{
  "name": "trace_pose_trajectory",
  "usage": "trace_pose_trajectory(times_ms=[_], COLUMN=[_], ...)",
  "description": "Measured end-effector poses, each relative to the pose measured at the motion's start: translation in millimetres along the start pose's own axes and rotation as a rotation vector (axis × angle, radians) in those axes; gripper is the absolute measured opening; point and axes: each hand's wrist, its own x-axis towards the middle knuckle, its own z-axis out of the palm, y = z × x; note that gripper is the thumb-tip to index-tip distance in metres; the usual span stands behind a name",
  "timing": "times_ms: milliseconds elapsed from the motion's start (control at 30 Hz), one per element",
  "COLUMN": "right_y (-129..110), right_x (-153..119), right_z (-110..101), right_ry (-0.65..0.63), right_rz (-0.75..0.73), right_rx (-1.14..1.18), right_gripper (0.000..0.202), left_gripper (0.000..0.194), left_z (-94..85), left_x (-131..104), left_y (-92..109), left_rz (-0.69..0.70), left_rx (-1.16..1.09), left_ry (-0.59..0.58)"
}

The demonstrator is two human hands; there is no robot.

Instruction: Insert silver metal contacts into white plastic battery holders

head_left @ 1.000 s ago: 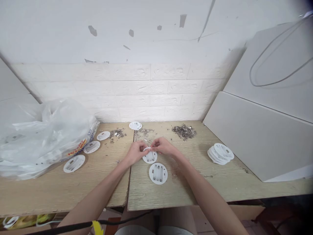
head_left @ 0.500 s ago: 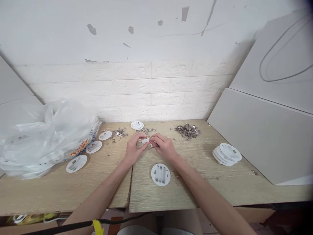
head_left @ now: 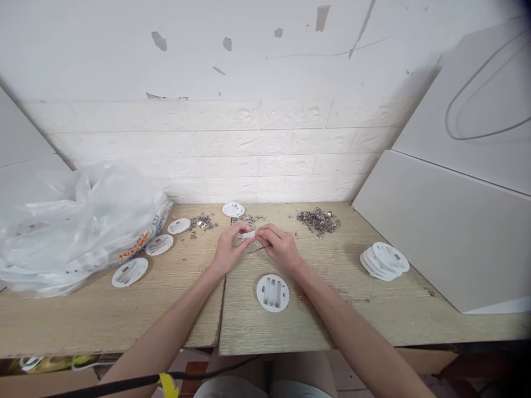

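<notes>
Both hands meet above the middle of the table. Fingers and thumb of my left hand [head_left: 228, 247] close on a small white plastic piece [head_left: 248, 235]. My right hand [head_left: 280, 247] pinches the other end of this piece. A thin dark rod-like thing [head_left: 259, 249] sticks out from under the right hand, its kind too small to make out. Nearer to me a round white battery cover [head_left: 272, 293], with battery slots and metal contacts, lies flat. Just beyond the hands are scattered small metal pieces [head_left: 250, 219] and another round white cover [head_left: 233, 209].
A bulging clear plastic bag [head_left: 83, 226] of white parts stands at left, three round covers [head_left: 159, 245] beside it. Metal pieces form a small pile [head_left: 203, 222] at left and a larger pile [head_left: 318, 222] at right. A stack of covers [head_left: 385, 261] lies near the right panel [head_left: 448, 226].
The view has shifted slightly. Both hands stay in nearly the same place on the white plastic piece, with the right fingers moved a little around it.
</notes>
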Motion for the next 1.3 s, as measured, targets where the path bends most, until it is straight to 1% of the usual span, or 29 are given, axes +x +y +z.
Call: trace_pose_trajectory(times_ms=[167, 300, 367, 500, 600, 667, 733, 800, 867, 933, 1000, 1100, 1167, 1300], right_y=[0.9, -0.8, -2.4, -7.8, -9.4, -4.8, 5.5, 19.8, 34.2, 44.9, 50.5, 52.4, 52.6, 51.9], right_x=[-0.1, 1.4, 2.4, 5.1, 9.1, 12.3, 14.5, 14.6, 12.7, 9.7, 7.1, 5.0, 4.5, 4.2], right_z=[1.2, 0.4, 0.5, 0.1, -5.5, -13.2, -23.0, -32.8, -40.6, -45.8, -48.7, -50.2, -50.3, -49.9], right_ry=[0.003, 0.044, 0.068, 0.068, 0.023, 0.027, 0.075, 0.102, 0.047, -0.050, -0.142, -0.247, -0.278, -0.278], right_rz=[-0.015, 0.003, 0.070, 0.280, 0.338, 0.379, 0.492, 0.643, 0.753, 0.830, 0.862, 0.861, 0.852, 0.835], right_rx=[0.012, 0.109, 0.168, 0.296, 0.429, 0.452, 0.357, 0.141, -0.074, -0.203, -0.265, -0.296, -0.304, -0.338], right_gripper=[0.028, 0.026, 0.023, 0.022, 0.027, 0.030, 0.033, 0.030, 0.021, 0.021, 0.024, 0.026, 0.022, 0.017], left_gripper=[0.020, 0.021, 0.023, 0.030, 0.034, 0.035, 0.035, 0.036, 0.037, 0.038, 0.038, 0.035, 0.031, 0.023], left_z=[-0.2, 2.2, 4.2, 6.2, 4.7, 3.4, 2.4, 2.1, 2.0, 1.9, 1.7, 1.3, 1.1, 0.5], left_x=[1.0, 0.4, 0.3, 1.4, 2.4, 2.9, 3.5, 4.1, 4.7, 5.0, 5.2, 5.5, 6.1, 7.8], left_y=[-2.7, -5.3, -6.3, -5.9, -5.3, -6.2, -8.0, -9.2, -8.6, -6.4, -4.0, -2.6, -3.1, -3.8], left_rz=[-0.086, -0.132, -0.166, -0.245, -0.351, -0.426, -0.480, -0.514, -0.533, -0.564, -0.601, -0.651, -0.678, -0.715], left_rx=[-0.070, -0.151, -0.228, -0.385, -0.426, -0.456, -0.502, -0.551, -0.589, -0.608, -0.616, -0.618, -0.610, -0.628], left_ry=[-0.072, -0.051, -0.021, 0.022, 0.043, 0.098, 0.167, 0.199, 0.183, 0.162, 0.164, 0.205, 0.252, 0.345])
